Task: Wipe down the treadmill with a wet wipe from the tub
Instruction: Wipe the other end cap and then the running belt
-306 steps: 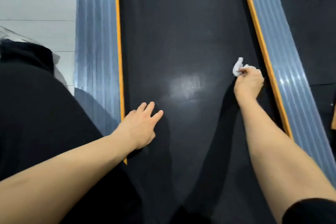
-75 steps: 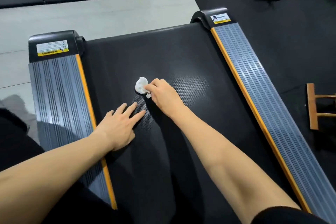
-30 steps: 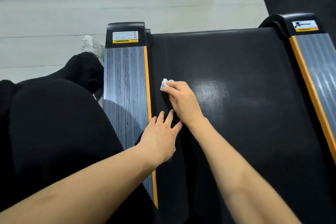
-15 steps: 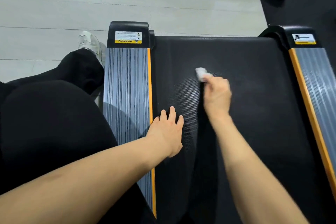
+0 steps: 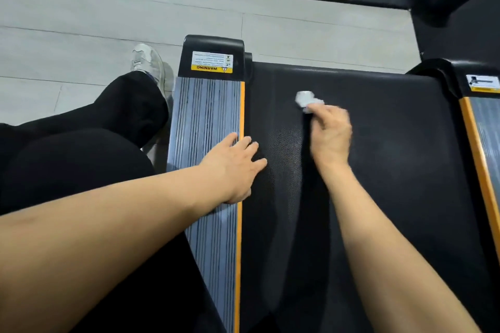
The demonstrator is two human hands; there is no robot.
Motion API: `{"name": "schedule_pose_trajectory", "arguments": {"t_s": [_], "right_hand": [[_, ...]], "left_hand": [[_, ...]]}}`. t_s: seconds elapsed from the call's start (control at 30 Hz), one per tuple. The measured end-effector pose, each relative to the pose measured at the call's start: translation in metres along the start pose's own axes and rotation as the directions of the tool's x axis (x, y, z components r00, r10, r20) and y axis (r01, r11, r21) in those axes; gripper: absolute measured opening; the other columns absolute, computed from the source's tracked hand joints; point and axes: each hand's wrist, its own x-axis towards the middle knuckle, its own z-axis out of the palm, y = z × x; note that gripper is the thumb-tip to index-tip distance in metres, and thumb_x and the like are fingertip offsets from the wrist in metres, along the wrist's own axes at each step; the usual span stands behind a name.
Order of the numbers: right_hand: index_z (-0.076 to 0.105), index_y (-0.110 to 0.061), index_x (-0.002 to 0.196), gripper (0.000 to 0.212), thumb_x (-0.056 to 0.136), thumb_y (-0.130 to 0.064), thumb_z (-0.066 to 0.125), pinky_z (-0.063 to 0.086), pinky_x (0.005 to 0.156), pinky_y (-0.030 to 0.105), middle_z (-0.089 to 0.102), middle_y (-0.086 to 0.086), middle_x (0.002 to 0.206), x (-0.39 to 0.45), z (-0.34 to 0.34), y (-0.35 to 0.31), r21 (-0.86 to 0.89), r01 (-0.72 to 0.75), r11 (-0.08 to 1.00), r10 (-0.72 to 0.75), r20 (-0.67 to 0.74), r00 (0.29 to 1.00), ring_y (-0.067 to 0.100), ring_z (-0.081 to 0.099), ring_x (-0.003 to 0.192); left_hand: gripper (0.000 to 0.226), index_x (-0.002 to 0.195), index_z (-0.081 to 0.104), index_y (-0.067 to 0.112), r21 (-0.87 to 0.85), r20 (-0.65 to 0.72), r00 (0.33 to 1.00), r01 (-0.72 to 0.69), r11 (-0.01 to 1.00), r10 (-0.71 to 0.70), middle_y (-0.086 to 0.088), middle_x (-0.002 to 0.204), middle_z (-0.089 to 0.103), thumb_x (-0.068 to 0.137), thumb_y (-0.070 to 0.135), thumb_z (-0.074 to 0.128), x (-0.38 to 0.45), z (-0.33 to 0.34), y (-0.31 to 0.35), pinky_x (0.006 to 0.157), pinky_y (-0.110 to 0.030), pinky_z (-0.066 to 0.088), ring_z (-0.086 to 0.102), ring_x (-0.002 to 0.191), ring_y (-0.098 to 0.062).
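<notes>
At frame centre, a crumpled white wet wipe [image 5: 305, 98] is pinched by the right hand [image 5: 330, 134] against the black treadmill belt [image 5: 392, 170]. The left hand [image 5: 234, 163] is laid flat, holding nothing. The wipe is judged soft, light, best bunched.

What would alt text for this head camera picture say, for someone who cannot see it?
A person's right hand presses a crumpled white wet wipe onto a treadmill's black belt, while the left hand rests flat across the belt's edge and the grey ribbed side rail. Beside the rail lie a black-trousered leg and a white shoe.
</notes>
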Motion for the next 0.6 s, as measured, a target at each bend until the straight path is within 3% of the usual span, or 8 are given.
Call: {"name": "schedule_pose_trajectory", "arguments": {"t_s": [0.03, 0.1, 0.2, 0.23, 0.3, 0.4, 0.5, 0.6], "right_hand": [[0.078, -0.011, 0.096, 0.029, 0.086, 0.004, 0.055, 0.051, 0.088, 0.029, 0.074, 0.005, 0.098, -0.008, 0.010, -0.020, 0.105, 0.150, 0.983, -0.159, 0.086, 0.984, 0.010, 0.060, 0.095], [0.076, -0.007, 0.103, 0.025, 0.091, 0.000, 0.055, 0.049, 0.093, 0.023, 0.073, 0.005, 0.106, -0.027, 0.021, -0.048, 0.217, 0.409, 0.886, -0.455, 0.247, 0.856, 0.008, 0.059, 0.098], [0.072, -0.012, 0.120, 0.028, 0.094, -0.008, 0.060, 0.047, 0.093, 0.030, 0.070, 0.002, 0.114, -0.014, 0.022, -0.032, 0.146, 0.709, 0.690, -0.706, 0.350, 0.616, 0.023, 0.057, 0.102], [0.071, -0.015, 0.121, 0.029, 0.096, -0.009, 0.059, 0.048, 0.092, 0.033, 0.070, 0.001, 0.114, -0.001, 0.023, -0.020, 0.079, 0.751, 0.656, -0.723, 0.353, 0.594, 0.024, 0.058, 0.102], [0.072, -0.021, 0.119, 0.029, 0.096, -0.010, 0.057, 0.048, 0.088, 0.037, 0.070, -0.004, 0.105, 0.029, 0.023, -0.002, -0.124, 0.678, 0.725, -0.631, 0.275, 0.725, 0.027, 0.060, 0.098], [0.076, -0.021, 0.105, 0.030, 0.089, -0.003, 0.057, 0.044, 0.082, 0.032, 0.071, -0.002, 0.094, 0.054, 0.023, 0.015, -0.250, 0.272, 0.929, -0.278, 0.013, 0.960, 0.032, 0.057, 0.087], [0.077, -0.017, 0.100, 0.033, 0.086, 0.003, 0.053, 0.039, 0.079, 0.024, 0.067, 0.004, 0.090, 0.038, 0.040, -0.010, -0.080, 0.129, 0.988, -0.130, -0.005, 0.992, 0.030, 0.054, 0.086], [0.074, -0.016, 0.108, 0.036, 0.088, 0.001, 0.051, 0.043, 0.084, 0.024, 0.067, 0.001, 0.099, 0.001, 0.055, -0.043, 0.053, 0.426, 0.903, -0.426, 0.237, 0.873, 0.023, 0.056, 0.091]], "left_hand": [[0.069, 0.162, 0.015, 0.019, -0.009, 0.002, 1.000, 0.012, 1.000, -0.012, -0.019, 0.167, 0.012, 0.103, 0.047, 0.039, 0.001, 0.000, 0.005, 0.126, -0.053, 0.008, 0.008, 0.155, -0.036], [0.067, 0.159, 0.025, 0.015, -0.003, 0.008, 1.000, 0.029, 1.000, -0.029, -0.020, 0.162, 0.025, 0.102, 0.048, 0.040, 0.001, 0.002, 0.015, 0.126, -0.053, 0.007, 0.015, 0.153, -0.038], [0.068, 0.159, 0.023, 0.012, -0.004, 0.020, 1.000, 0.016, 1.000, -0.016, -0.022, 0.162, 0.024, 0.103, 0.047, 0.038, -0.002, 0.003, 0.019, 0.126, -0.053, 0.006, 0.015, 0.153, -0.038], [0.068, 0.160, 0.020, 0.013, -0.011, 0.020, 1.000, 0.008, 1.000, -0.008, -0.022, 0.164, 0.020, 0.104, 0.047, 0.037, -0.002, 0.003, 0.017, 0.126, -0.053, 0.006, 0.013, 0.154, -0.038], [0.063, 0.158, 0.027, 0.013, -0.051, 0.009, 1.000, 0.000, 0.999, 0.000, -0.022, 0.162, 0.023, 0.105, 0.044, 0.037, -0.003, 0.001, 0.013, 0.126, -0.052, 0.010, 0.019, 0.152, -0.037], [0.055, 0.150, 0.040, 0.014, -0.103, -0.029, 1.000, -0.003, 0.995, 0.000, -0.018, 0.153, 0.036, 0.104, 0.043, 0.040, -0.004, -0.001, 0.012, 0.124, -0.051, 0.016, 0.031, 0.145, -0.034], [0.044, 0.137, 0.049, 0.014, -0.125, -0.063, 0.998, 0.005, 0.992, -0.013, -0.013, 0.136, 0.047, 0.104, 0.042, 0.040, -0.003, -0.005, 0.010, 0.118, -0.048, 0.026, 0.043, 0.131, -0.031], [0.041, 0.133, 0.053, 0.015, -0.146, -0.106, 0.993, 0.028, 0.989, -0.044, -0.011, 0.130, 0.052, 0.104, 0.040, 0.038, 0.001, -0.012, 0.006, 0.110, -0.043, 0.033, 0.048, 0.124, -0.030]]}}
